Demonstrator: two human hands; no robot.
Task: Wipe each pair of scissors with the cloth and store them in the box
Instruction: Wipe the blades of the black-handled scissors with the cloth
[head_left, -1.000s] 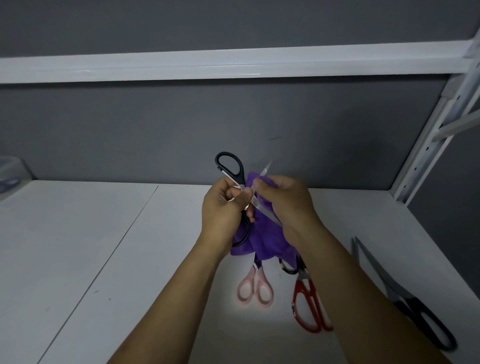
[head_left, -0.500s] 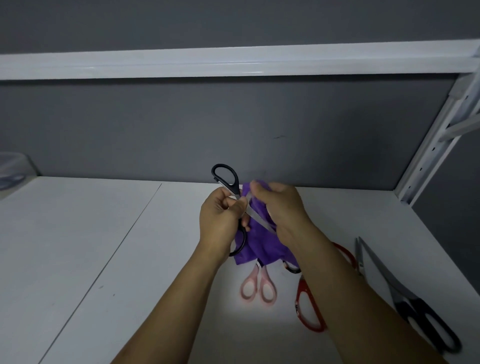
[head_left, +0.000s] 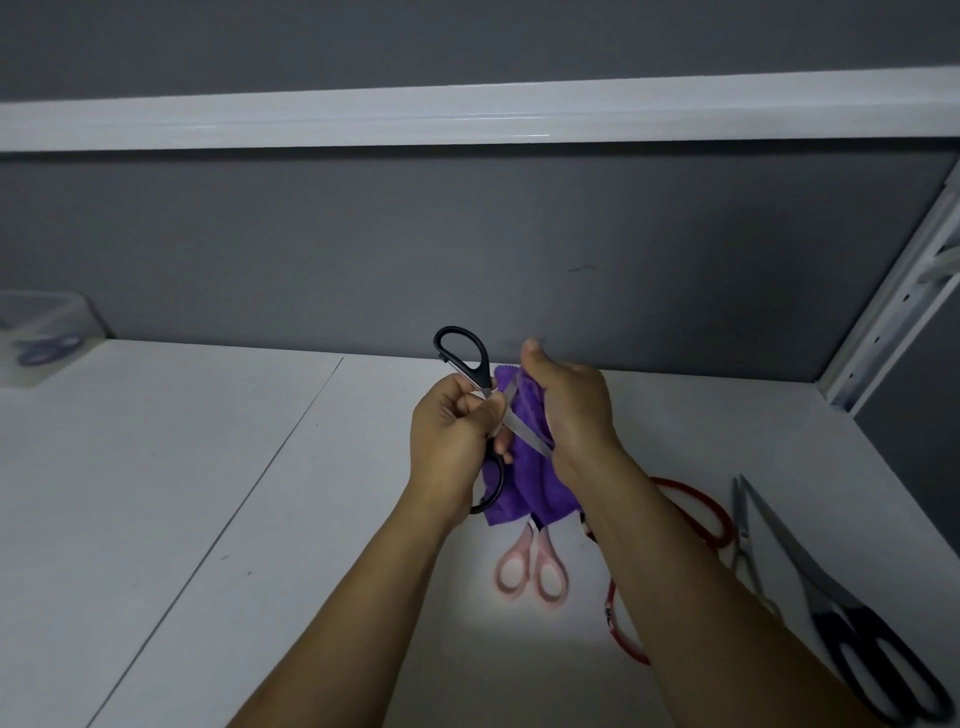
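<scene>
left hand (head_left: 452, 441) grips black scissors (head_left: 466, 355), right hand (head_left: 574, 410) clutches cloth (head_left: 524, 491), well apart from left-edge box (head_left: 49, 317).

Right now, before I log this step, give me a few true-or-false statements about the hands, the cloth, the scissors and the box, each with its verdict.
1. The left hand grips black-handled scissors. True.
2. The purple cloth lies flat on the table. False: the right hand holds it against the blades, above the table.
3. Pink-handled scissors lie on the table. True.
4. The box stands at the table's right edge. False: it stands at the far left.
5. The red-handled scissors are in the box. False: they lie on the table, partly hidden by the right forearm.
</scene>
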